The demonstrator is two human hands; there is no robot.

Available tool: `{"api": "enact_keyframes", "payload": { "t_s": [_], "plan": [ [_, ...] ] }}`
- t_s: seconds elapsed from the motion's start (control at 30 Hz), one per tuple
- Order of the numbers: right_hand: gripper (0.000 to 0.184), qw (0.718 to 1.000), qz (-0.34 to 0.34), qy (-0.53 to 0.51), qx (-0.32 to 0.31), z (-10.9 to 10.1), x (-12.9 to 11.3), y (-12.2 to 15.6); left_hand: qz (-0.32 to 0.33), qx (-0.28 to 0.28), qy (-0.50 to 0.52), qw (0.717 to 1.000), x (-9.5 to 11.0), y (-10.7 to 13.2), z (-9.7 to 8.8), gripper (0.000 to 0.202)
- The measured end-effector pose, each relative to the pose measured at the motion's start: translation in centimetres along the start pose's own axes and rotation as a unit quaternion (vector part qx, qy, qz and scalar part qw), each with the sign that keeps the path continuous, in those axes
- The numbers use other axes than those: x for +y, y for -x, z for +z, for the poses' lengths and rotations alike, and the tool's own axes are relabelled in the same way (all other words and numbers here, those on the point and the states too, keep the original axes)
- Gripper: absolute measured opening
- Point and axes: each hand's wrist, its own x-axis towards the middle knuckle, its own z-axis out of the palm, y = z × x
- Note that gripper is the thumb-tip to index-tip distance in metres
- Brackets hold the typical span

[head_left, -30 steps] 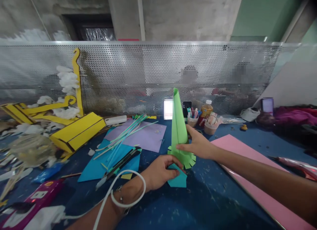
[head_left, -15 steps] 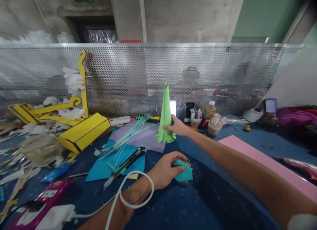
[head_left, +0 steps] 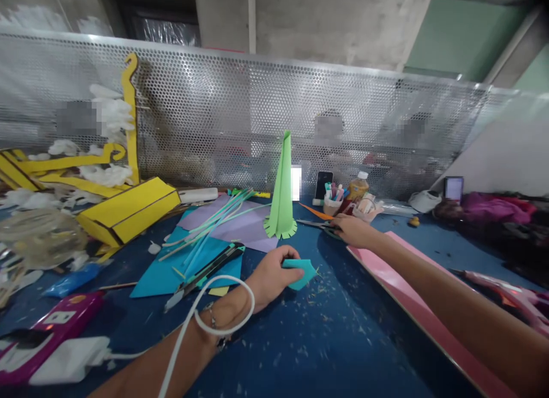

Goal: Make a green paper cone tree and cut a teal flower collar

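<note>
My left hand point(head_left: 277, 275) is closed on a small folded piece of turquoise paper point(head_left: 301, 272), held a little above the blue tabletop. Farther out to the right, my right hand point(head_left: 354, 231) has its fingers round the handles of a pair of scissors point(head_left: 315, 223). The blades point left, toward a tall green paper cone point(head_left: 282, 192) with a fringed base, which stands upright on the table. Part of the scissor handles is hidden under the fingers.
Purple paper point(head_left: 240, 232), blue paper point(head_left: 156, 278) and a utility knife point(head_left: 210, 269) lie left of the cone. Pink board point(head_left: 403, 278) lies under my right forearm. A yellow box form point(head_left: 131, 209), a power strip point(head_left: 55, 329), a pen cup point(head_left: 332, 205) and a glue gun point(head_left: 501, 289) surround the area. A white cable loops over my left wrist.
My right hand has let go of the green cone and moved right to the scissors. The cone stands unsupported. My left hand still holds the turquoise paper; the view has shifted.
</note>
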Motion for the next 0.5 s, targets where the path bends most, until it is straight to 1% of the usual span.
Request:
{"api": "enact_keyframes", "payload": {
  "t_s": [0.07,0.13,0.17,0.23,0.3,0.4,0.5],
  "plan": [
    [0.038,1.000,0.006,0.028,-0.013,0.3,0.2,-0.1,-0.035,-0.013,0.070,0.997,0.4,0.2,0.1,0.028],
    [0.037,0.999,0.011,0.041,-0.027,0.3,0.3,-0.7,-0.066,-0.018,0.129,0.989,0.9,0.3,0.2,0.032],
    [0.033,0.998,0.011,0.044,-0.034,0.3,0.4,-1.1,-0.070,-0.013,0.140,0.988,1.1,0.4,0.2,0.033],
    [0.024,0.998,0.012,0.044,-0.045,0.0,0.5,-1.6,-0.054,0.011,0.133,0.990,1.2,0.3,0.1,0.031],
    [0.020,0.998,0.012,0.036,-0.049,-0.5,0.8,-1.4,-0.032,0.037,0.126,0.991,1.0,0.2,-0.2,0.031],
    [0.023,0.999,0.016,0.006,-0.048,-1.5,1.3,0.0,-0.011,0.061,0.133,0.989,0.6,-0.2,-0.7,0.035],
    [0.032,0.997,0.011,-0.040,-0.059,-2.4,1.5,2.0,0.003,0.083,0.158,0.984,0.6,-0.5,-1.1,0.043]
  ]
}}
